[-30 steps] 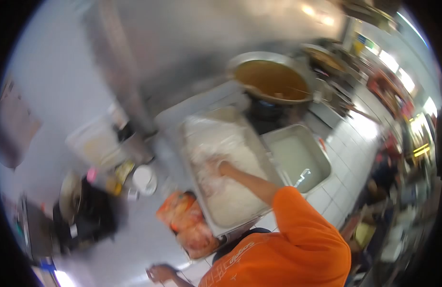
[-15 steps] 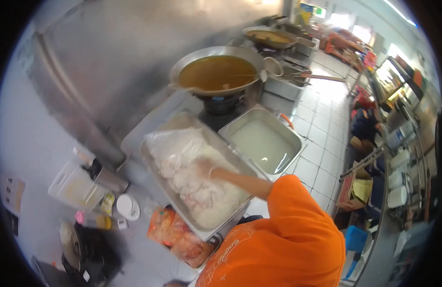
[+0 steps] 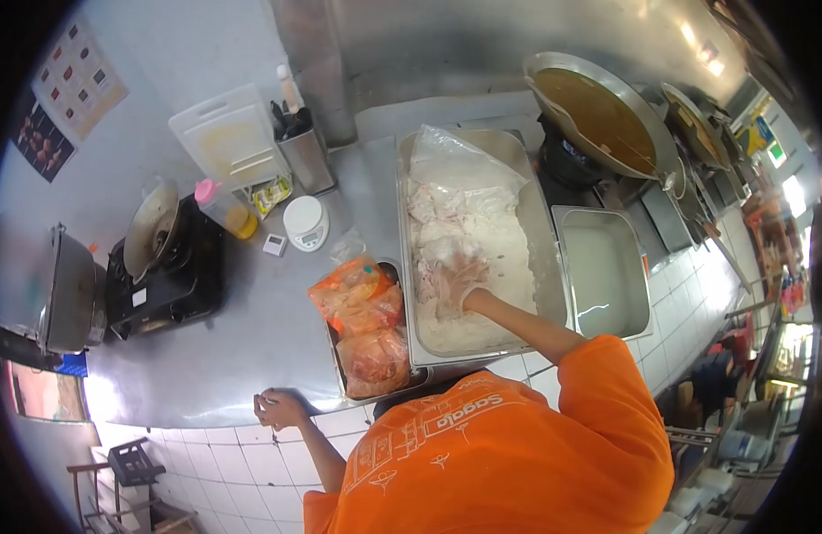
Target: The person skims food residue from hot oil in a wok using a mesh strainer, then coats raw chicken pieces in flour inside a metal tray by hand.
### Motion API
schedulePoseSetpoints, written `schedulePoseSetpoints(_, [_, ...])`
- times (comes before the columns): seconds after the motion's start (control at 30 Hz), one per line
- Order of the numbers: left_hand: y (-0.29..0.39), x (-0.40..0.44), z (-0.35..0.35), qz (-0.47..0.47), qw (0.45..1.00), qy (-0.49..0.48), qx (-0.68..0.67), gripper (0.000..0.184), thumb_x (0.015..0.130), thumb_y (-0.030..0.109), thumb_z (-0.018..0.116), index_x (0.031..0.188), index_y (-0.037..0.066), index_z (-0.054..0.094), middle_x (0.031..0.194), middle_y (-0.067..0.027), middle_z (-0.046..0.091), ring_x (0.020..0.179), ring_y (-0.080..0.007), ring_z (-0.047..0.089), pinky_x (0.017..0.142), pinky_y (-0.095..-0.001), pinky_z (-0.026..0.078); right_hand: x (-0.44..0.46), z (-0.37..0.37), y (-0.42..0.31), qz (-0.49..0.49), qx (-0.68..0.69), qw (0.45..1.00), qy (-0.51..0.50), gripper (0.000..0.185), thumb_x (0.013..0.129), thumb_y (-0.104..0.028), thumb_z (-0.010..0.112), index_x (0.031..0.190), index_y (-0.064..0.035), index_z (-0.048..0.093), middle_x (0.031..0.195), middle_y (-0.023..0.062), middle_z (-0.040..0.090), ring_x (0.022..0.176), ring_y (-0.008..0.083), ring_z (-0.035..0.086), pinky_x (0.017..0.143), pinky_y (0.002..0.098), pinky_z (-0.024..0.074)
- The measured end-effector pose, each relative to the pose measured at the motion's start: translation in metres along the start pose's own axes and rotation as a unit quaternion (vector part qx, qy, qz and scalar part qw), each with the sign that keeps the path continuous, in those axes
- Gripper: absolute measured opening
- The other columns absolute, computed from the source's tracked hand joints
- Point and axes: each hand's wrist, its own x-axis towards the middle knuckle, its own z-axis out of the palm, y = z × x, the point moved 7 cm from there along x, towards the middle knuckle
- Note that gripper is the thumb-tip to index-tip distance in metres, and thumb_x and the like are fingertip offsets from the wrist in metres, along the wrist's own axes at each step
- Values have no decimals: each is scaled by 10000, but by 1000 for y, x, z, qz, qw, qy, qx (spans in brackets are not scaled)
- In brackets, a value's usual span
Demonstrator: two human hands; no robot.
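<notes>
My right hand (image 3: 460, 280), in what looks like a clear glove, is down in a deep metal tray (image 3: 553, 294) of white flour (image 3: 513, 254). Its fingers are apart on flour-coated pieces (image 3: 451, 249) that look like raw meat; flour partly covers the fingertips. A clear plastic bag (image 3: 464, 160) lies over the far end of the tray. My left hand (image 3: 279, 410) is at the front edge of the steel table, fingers loosely bent and slightly apart, holding nothing. Between the hands sit orange-tinted plastic bags of raw meat (image 3: 372, 356) on a dark tray.
Right of the flour stands a metal pan of cloudy liquid (image 3: 607, 276). Behind it, a large wok of oil (image 3: 598, 120) sits on a burner. To the left are a white scale (image 3: 306, 222), a squeeze bottle (image 3: 224, 209), a knife holder (image 3: 306, 160) and a black stove (image 3: 175, 267).
The view has swung toward the left side of the table. My left hand has come into sight at the table edge. My right hand remains in the flour, now nearer the tray's front.
</notes>
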Motion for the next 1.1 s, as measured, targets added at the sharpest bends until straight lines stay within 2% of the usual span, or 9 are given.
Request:
schedulePoseSetpoints(0.13, [-1,1,1,14,1000,-11,-14,387,920,408,347,921,210,679,1287,40,481,1223,-265,364,889,-561,346,2,-5,13,53,-11,998,-9,901,730,-449,647,1456,-105,240,1522,219,150,1348,539,146,1011,718,125])
schedulePoseSetpoints(0.2, [-1,1,-3,14,999,-26,-13,390,922,400,344,921,203,680,1292,44,477,1228,-258,351,904,-562,333,7,-29,23,31,36,996,69,772,734,-311,651,1426,-254,313,1461,171,327,1377,366,241,1073,586,217])
schedulePoseSetpoints(0.33, [1,0,-5,8,998,-32,-45,393,923,393,345,917,182,676,1293,49,467,1238,-250,326,937,-561,298,18,-56,120,-141,410,885,170,776,746,-358,668,1381,-44,352,1362,164,459,1191,256,490,977,283,397])
schedulePoseSetpoints(0.43, [-1,1,-2,16,999,-22,-31,387,923,387,346,906,180,672,1289,51,463,1239,-247,321,935,-555,300,-7,-58,155,65,477,871,102,635,794,-357,632,1307,-26,459,1295,157,510,1104,253,529,933,294,424])
schedulePoseSetpoints(0.53, [0,2,-2,11,999,-24,-37,382,923,384,349,901,177,670,1283,52,463,1243,-243,315,936,-548,297,17,-17,137,-82,296,950,-49,555,833,-369,590,1232,10,524,1295,203,505,1106,277,541,916,330,435])
schedulePoseSetpoints(0.7, [-1,2,-1,12,999,-26,-39,379,922,381,353,906,177,672,1281,56,464,1241,-239,316,940,-545,289,52,44,94,41,-114,990,71,642,824,-487,526,1188,41,564,1277,242,511,1172,351,500,1036,405,320])
schedulePoseSetpoints(0.83, [-2,0,-2,13,998,-25,-47,374,920,376,359,906,178,675,1277,61,469,1237,-235,318,946,-542,283,2,-23,68,67,-49,994,71,598,830,-411,554,1223,39,521,1256,238,532,1176,335,508,1014,389,359])
schedulePoseSetpoints(0.97, [-2,2,-2,11,998,-20,-51,366,921,367,365,899,177,677,1268,60,476,1230,-236,322,950,-540,279,-36,-91,106,111,326,939,19,802,773,-261,648,1418,14,259,1360,240,433,1269,320,433,1015,376,393])
schedulePoseSetpoints(1.1, [0,-1,-7,9,998,-21,-54,363,921,364,367,895,176,675,1268,59,475,1224,-237,325,952,-541,276,12,-65,161,72,142,987,37,815,775,-247,646,1423,22,231,1340,249,455,1215,344,488,992,389,420])
